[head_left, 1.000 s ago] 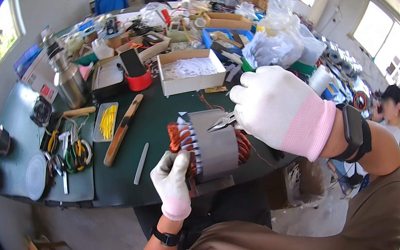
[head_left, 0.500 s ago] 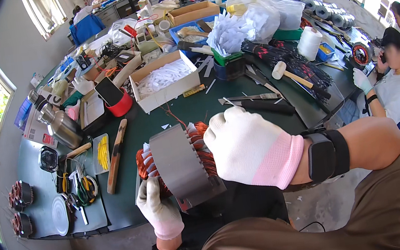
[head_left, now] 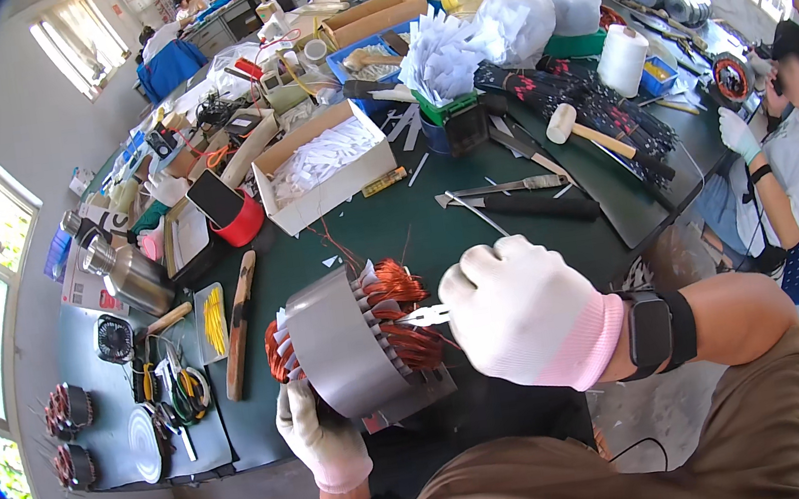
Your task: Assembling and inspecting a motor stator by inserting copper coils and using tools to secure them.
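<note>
A motor stator [head_left: 339,343] with a grey metal core lies on its side at the near edge of the table. Orange copper windings [head_left: 403,294] bulge from both its ends, with white paper slips standing between the core slots. My left hand [head_left: 323,436], in a white glove, is closed at the stator's lower left end, its fingertips partly hidden against the windings. On the other side my gloved right hand [head_left: 524,314] is closed around a slim white notched piece [head_left: 425,316]. The tip of that piece reaches the right-hand windings; its exact kind is unclear.
Beyond the stator lie a box of white paper slips [head_left: 331,152], a mallet [head_left: 596,133] and a dark-handled blade [head_left: 540,206]. A wooden stick [head_left: 241,326], scissors and two small stators [head_left: 67,409] are at left. Another person [head_left: 783,133] sits at right.
My right hand has moved slightly right and down, away from the core, and the white piece now shows at its fingers. More of the right-hand windings is visible. My left hand stays at the stator.
</note>
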{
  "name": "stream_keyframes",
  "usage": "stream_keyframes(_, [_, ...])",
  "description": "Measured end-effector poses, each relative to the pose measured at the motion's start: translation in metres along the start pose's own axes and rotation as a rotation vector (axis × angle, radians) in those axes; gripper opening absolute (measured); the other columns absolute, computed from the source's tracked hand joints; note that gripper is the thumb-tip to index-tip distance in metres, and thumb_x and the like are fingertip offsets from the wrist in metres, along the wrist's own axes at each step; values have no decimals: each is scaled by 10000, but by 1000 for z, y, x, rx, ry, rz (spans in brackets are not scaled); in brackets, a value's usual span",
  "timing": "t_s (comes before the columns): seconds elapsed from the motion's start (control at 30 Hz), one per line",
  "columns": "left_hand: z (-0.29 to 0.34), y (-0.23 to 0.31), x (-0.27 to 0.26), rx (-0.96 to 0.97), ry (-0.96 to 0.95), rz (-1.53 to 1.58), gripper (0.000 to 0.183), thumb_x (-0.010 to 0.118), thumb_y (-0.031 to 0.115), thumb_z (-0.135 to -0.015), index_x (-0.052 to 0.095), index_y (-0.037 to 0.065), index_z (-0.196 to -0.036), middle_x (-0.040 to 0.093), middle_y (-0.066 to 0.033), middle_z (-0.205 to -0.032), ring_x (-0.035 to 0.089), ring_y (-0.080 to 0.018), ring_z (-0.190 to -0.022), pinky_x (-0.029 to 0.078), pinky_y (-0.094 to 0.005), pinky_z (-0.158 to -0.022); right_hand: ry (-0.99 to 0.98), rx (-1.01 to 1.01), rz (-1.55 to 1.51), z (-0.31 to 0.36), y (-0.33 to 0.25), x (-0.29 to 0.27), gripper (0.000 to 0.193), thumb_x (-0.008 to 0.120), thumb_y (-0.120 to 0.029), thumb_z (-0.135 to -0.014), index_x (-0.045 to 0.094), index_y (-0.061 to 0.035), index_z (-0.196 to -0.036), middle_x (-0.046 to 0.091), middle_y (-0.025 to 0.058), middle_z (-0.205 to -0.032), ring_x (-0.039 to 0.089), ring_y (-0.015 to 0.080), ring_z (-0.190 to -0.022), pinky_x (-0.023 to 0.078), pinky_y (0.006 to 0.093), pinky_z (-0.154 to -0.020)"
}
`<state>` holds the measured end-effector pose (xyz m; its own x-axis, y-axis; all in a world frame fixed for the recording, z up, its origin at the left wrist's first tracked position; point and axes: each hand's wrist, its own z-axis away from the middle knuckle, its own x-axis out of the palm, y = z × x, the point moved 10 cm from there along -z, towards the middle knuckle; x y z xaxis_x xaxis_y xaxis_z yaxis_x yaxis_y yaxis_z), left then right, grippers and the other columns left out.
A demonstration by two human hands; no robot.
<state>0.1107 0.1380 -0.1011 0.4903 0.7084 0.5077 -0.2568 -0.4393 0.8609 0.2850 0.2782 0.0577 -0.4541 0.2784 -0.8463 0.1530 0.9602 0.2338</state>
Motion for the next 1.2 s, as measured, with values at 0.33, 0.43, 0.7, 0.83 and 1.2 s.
stream_keyframes(0.33, [9, -1, -7, 26, 62, -97, 414, 567, 374, -1073, 579, 43, -1321, 645, -83, -1267, 628, -221, -1161, 495, -420, -1027, -66, -202, -253, -20, 15, 19, 110, 682, -191, -727, 701, -83, -734, 620, 38, -820, 616, 206, -826, 484, 348, -663])
stream_keyframes(0.43, [9, -5, -17, 22, 84, -84, 420, 559, 384, -1077, 555, 56, -1339, 627, -85, -1299, 615, -234, -1191, 488, -430, -1046, -106, -215, -279, -13, 22, 30, 72, 691, -186, -733, 685, -121, -703, 597, 25, -801, 604, 193, -817, 488, 335, -663])
stream_keyframes(0.7, [10, -7, -30, 20, 137, -120, 432, 524, 408, -1088, 542, 69, -1355, 612, -91, -1328, 605, -241, -1227, 478, -453, -1072, -42, -158, -384, 19, 27, 41, 99, 723, -171, -731, 655, -107, -697, 554, 7, -786, 567, 191, -770, 461, 330, -610])
stream_keyframes(0.83, [9, -9, -28, 9, 131, -95, 439, 528, 409, -1086, 541, 70, -1363, 616, -94, -1323, 607, -244, -1227, 480, -458, -1073, 2, 78, -345, 25, 21, 37, 128, 735, -160, -738, 678, -48, -757, 537, 44, -779, 549, 208, -742, 467, 327, -599])
stream_keyframes(1.2, [10, -2, -19, 26, 143, -61, 270, 597, 347, -1060, 616, 79, -1092, 673, -42, -1069, 656, -172, -1019, 541, -396, -911, -31, -201, 55, -8, -14, 15, 255, 711, -184, -718, 715, 55, -809, 658, 118, -844, 605, 263, -799, 445, 365, -634])
